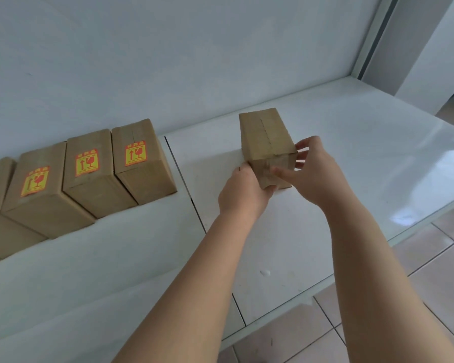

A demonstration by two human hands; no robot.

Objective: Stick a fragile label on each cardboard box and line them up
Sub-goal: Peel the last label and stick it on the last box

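Note:
A plain cardboard box (pixel 265 137) with no label on its visible faces stands on the white table (pixel 351 153), right of centre. My left hand (pixel 243 191) grips its near left corner, and my right hand (pixel 315 169) holds its near right side with the thumb across the front face. To the left, several cardboard boxes stand side by side in a row against the wall. Three of them (pixel 142 161) (pixel 92 171) (pixel 41 189) show a yellow and red fragile label (pixel 135 154) on top.
The row of boxes runs off the left edge of the view. A dark seam (pixel 184 182) divides two table sections between the row and the held box. The white wall (pixel 168 61) lies behind, and tiled floor (pixel 417 271) shows beyond the table's right edge.

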